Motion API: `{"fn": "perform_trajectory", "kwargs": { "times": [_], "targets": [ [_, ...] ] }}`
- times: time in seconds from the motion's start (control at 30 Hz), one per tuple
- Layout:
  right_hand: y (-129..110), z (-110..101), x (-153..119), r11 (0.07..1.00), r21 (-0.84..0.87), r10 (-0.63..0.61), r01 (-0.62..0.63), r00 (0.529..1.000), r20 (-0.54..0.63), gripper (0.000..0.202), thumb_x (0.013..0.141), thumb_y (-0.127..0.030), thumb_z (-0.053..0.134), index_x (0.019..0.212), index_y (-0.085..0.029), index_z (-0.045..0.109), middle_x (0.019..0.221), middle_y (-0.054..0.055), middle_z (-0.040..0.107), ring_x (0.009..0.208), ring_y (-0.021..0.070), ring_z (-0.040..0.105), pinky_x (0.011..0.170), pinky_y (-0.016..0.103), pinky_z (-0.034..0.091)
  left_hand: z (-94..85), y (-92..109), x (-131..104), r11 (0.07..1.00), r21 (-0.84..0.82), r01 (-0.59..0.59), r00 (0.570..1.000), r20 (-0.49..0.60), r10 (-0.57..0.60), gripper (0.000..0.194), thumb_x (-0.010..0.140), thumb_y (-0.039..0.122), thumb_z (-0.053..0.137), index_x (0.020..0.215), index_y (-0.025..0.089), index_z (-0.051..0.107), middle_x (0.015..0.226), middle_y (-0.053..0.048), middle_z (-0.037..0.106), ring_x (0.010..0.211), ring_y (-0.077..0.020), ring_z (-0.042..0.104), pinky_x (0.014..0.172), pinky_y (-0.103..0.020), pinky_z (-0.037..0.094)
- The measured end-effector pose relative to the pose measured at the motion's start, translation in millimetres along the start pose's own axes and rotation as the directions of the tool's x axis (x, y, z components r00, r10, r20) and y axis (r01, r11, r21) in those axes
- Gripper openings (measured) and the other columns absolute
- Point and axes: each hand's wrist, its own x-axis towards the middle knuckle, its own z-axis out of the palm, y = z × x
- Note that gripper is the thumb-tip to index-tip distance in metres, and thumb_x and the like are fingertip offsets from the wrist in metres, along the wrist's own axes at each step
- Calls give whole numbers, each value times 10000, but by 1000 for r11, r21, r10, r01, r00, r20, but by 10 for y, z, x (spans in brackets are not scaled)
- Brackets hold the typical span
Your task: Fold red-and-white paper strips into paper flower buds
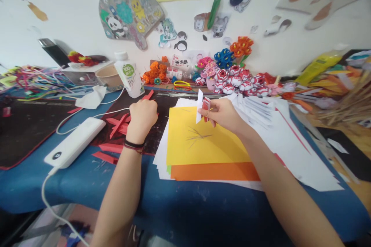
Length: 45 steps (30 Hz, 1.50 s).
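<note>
My right hand (224, 114) is raised over a stack of coloured paper, pinching a small bundle of red-and-white folded paper (205, 105) with a white strip (199, 104) standing upright on its left side. Yellow paper (185, 150) lies on top of the stack, and several thin wires (199, 136) rest on it. My left hand (142, 119) is curled into a fist, knuckles up, among red folded paper strips (117, 127) on a dark mat. One red strip (148, 95) sticks out just beyond its knuckles. The left fingertips are hidden beneath the hand.
A white power bank (75, 142) with its cable lies left of my left arm. Behind stand a white bottle (129, 75) and a paper bowl (109, 76). Paper flowers (234, 79) line the wall. White paper sheets (292, 150) spread out under my right forearm.
</note>
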Motion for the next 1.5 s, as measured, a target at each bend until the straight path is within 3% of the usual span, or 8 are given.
{"fn": "perform_trajectory", "kwargs": {
  "times": [0.1,0.2,0.4,0.57,0.67,0.93,1.2,1.5],
  "targets": [
    [-4,0,4,999,44,5,-5,1000,-9,449,757,-571,825,727,-143,691,580,21,653,367,81,517,345,209,364,-73,134,27,989,-123,-85,993,-95,73,278,939,171,438,944,137,713,1039,-215,746,1038,-367,703,765,-394,506],
    [-26,12,3,997,72,-3,4,1000,-18,497,718,-614,842,745,-141,694,583,21,657,364,82,510,338,212,369,-93,315,63,865,-482,-136,971,-239,20,185,963,300,514,1027,180,639,925,-126,759,872,-288,721,708,-333,488],
    [-104,72,-28,992,126,-16,19,1000,-26,567,705,-688,814,741,-137,687,578,22,646,366,81,508,351,215,361,12,657,68,71,-975,-209,976,-204,75,151,939,348,614,940,218,536,551,43,597,446,-123,556,477,-221,385],
    [-149,84,-42,994,112,-8,11,1000,-24,555,707,-674,818,764,-135,697,517,-5,602,351,86,495,351,220,369,6,756,35,-159,-972,-173,977,-190,97,261,887,416,703,956,205,565,546,71,539,436,-77,469,455,-206,341],
    [-142,77,-38,996,86,-19,23,999,-45,526,727,-644,819,757,-133,696,521,-3,603,346,85,490,350,222,378,-15,761,18,-137,-970,-200,971,-215,105,228,911,399,663,965,190,590,567,61,561,469,-78,492,485,-205,383],
    [-61,104,-32,991,-122,-69,58,994,-89,446,824,-572,750,713,-149,660,497,-3,593,350,107,518,372,230,351,57,804,-4,160,-924,-346,938,-343,49,180,936,271,575,1016,158,690,787,-25,747,637,-109,649,606,-204,477],
    [-16,105,-16,927,-346,-195,146,974,-112,355,913,-387,663,646,-153,669,411,-17,526,390,104,502,433,235,306,38,831,-37,193,-915,-354,935,-345,80,282,780,50,590,1025,168,666,708,28,684,581,-89,631,580,-185,445],
    [-72,96,-38,997,48,-46,52,992,-116,486,767,-602,791,721,-124,715,544,35,641,350,100,497,335,230,349,-2,881,-74,223,-875,-429,899,-439,9,71,860,147,617,858,190,561,627,63,609,541,-75,561,564,-188,409]
  ]
}}
